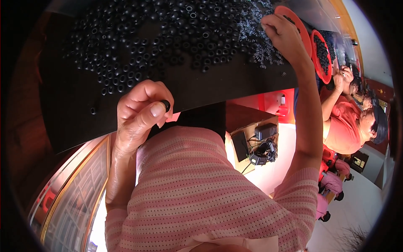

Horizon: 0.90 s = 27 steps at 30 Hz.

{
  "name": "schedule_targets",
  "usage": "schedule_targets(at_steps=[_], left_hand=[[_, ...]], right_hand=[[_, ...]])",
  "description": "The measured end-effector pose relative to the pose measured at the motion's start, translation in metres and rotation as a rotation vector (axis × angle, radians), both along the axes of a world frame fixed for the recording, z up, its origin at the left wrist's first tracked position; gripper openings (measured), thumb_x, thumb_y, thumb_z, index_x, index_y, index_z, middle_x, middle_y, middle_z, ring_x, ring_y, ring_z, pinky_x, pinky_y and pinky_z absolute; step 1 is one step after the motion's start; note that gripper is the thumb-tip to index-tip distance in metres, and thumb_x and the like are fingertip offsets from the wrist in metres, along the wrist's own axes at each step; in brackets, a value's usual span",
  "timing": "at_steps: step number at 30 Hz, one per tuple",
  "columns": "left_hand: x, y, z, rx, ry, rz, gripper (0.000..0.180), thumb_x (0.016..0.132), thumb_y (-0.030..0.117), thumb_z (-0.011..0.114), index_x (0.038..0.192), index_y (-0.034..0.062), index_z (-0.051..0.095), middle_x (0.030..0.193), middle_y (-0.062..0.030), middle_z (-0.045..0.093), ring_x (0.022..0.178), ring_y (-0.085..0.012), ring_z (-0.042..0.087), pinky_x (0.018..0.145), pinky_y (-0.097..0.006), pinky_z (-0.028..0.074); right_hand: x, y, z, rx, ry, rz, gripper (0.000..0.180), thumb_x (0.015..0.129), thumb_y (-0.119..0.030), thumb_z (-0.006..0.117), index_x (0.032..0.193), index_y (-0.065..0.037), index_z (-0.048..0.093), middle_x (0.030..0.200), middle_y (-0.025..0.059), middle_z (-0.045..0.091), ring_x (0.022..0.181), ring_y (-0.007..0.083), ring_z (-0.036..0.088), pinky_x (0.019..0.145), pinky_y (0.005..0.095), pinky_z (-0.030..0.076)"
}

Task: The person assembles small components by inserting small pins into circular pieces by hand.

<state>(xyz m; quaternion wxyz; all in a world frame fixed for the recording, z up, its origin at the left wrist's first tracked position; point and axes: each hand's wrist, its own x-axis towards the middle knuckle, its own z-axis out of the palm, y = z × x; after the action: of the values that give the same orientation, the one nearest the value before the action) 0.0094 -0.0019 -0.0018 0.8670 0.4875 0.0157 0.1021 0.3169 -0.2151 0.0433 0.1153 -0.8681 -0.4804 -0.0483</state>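
Head view: the left hand [140,110] pinches one small black ring [166,104] between thumb and fingers, just off the near edge of the black table [201,86]. The right hand [282,34], fingers curled, rests on the grey parts [256,31] beside the ring pile [168,31] on the table, touching a red tray [299,26].

Black table [201,90]: black rubber rings [168,33], orange bowls [321,56].
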Motion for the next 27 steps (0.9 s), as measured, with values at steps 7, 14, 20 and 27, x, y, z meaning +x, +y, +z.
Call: schedule_targets(at_steps=[7, 14, 20, 27], left_hand=[[0.001, 0.001, 0.000, 0.014, -0.016, -0.011, 0.024, 0.089, 0.023, 0.062, 0.086, -0.0001, 0.056, 0.075, -0.0074, 0.056, 0.056, -0.0068, 0.047, 0.052, -0.021, 0.039], [0.003, 0.000, 0.000, 0.024, 0.001, -0.006, 0.025, 0.089, 0.024, 0.062, 0.086, -0.0002, 0.056, 0.075, -0.0075, 0.056, 0.056, -0.0073, 0.048, 0.052, -0.021, 0.040], [0.004, -0.001, 0.002, -0.003, 0.020, -0.001, 0.025, 0.088, 0.025, 0.063, 0.086, 0.0003, 0.057, 0.075, -0.0069, 0.056, 0.057, -0.0074, 0.047, 0.052, -0.021, 0.040], [0.004, 0.000, 0.002, -0.020, 0.022, 0.001, 0.026, 0.088, 0.024, 0.063, 0.086, -0.0005, 0.058, 0.075, -0.0063, 0.056, 0.058, -0.0077, 0.048, 0.053, -0.021, 0.039]], right_hand=[[0.004, -0.003, -0.003, -0.150, -0.024, 0.038, 0.011, 0.085, -0.011, 0.053, 0.093, -0.009, 0.060, 0.091, 0.0105, 0.060, 0.087, 0.0339, 0.058, 0.072, 0.0437, 0.046], [0.005, 0.014, 0.001, -0.045, -0.049, 0.045, 0.015, 0.085, -0.009, 0.056, 0.099, -0.008, 0.059, 0.087, 0.0094, 0.059, 0.082, 0.0269, 0.059, 0.072, 0.0363, 0.045], [0.012, 0.022, -0.001, -0.168, -0.051, 0.018, 0.009, 0.085, -0.013, 0.054, 0.092, -0.008, 0.055, 0.089, 0.0077, 0.058, 0.078, 0.0282, 0.058, 0.068, 0.0392, 0.043], [0.012, 0.020, 0.001, -0.132, 0.056, -0.028, 0.006, 0.080, -0.009, 0.051, 0.084, -0.005, 0.054, 0.086, 0.0119, 0.059, 0.081, 0.0346, 0.058, 0.069, 0.0438, 0.044]])
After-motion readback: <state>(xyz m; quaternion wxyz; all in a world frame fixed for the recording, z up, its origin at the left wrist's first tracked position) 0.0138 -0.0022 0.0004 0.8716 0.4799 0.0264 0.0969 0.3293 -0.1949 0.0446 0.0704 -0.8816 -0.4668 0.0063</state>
